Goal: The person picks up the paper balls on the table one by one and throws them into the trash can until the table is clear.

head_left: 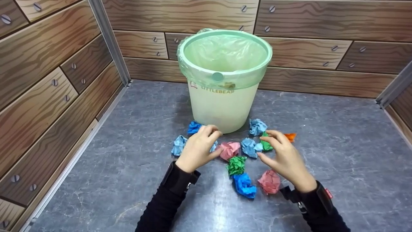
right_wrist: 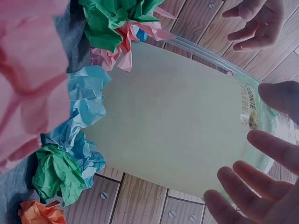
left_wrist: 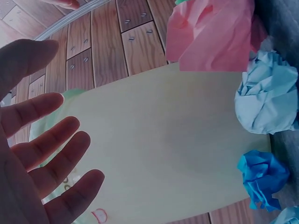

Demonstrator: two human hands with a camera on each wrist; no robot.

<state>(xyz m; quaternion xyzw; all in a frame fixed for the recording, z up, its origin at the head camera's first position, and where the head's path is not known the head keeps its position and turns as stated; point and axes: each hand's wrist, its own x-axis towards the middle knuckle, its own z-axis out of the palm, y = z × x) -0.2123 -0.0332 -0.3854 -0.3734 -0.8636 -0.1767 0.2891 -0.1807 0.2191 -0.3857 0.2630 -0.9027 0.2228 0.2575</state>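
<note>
black sleeves reached in from the near edge of the grey marbled floor [head_left: 322, 122]. left hand [head_left: 198, 146] hovered with fingers loosely curled, holding nothing, just beside a pink paper ball [head_left: 229, 149] and over a light blue paper ball [head_left: 179, 145]. right hand [head_left: 285, 158] was spread and relaxed, fingertips near a green paper ball [head_left: 266, 145] and another light blue ball [head_left: 251, 147]. behind them stood a pale bin [head_left: 222, 106] with a green liner bag [head_left: 225, 51]. a blue paper ball [head_left: 244, 185] lay nearer.
</note>
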